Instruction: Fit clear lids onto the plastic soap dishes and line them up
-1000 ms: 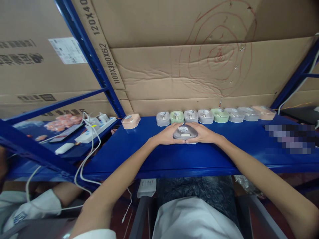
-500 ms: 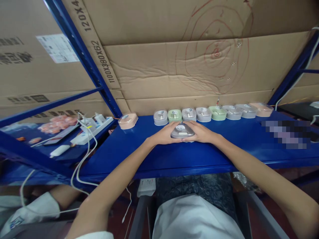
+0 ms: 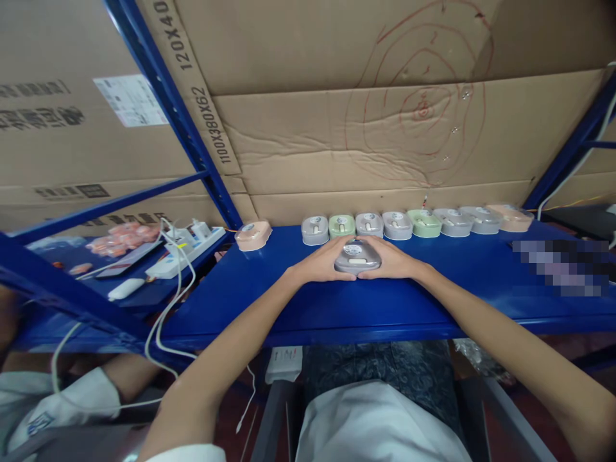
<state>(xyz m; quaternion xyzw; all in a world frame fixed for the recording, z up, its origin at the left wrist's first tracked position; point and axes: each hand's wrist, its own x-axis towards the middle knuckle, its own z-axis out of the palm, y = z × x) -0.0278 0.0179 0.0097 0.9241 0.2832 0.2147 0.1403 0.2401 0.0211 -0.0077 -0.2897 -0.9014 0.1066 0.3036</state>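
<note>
A grey mouse-shaped gadget in a clear plastic case (image 3: 357, 256) rests on the blue metal shelf (image 3: 337, 301). My left hand (image 3: 321, 263) cups its left side and my right hand (image 3: 392, 260) cups its right side, fingers curled around it. Just behind it, a row of several similar cased gadgets (image 3: 414, 222) in grey, green and peach lines the back of the shelf. One peach one (image 3: 253, 235) sits apart at the left.
Cardboard sheets (image 3: 366, 128) wall off the back. A slanted blue upright (image 3: 178, 122) divides the shelves. The left shelf holds a white power strip (image 3: 185, 247) with cables and orange packets (image 3: 122, 236). Another person's sleeve (image 3: 62, 401) shows at the lower left.
Both hands stay on the grey gadget. Only the view has shifted slightly, down and then back up.
</note>
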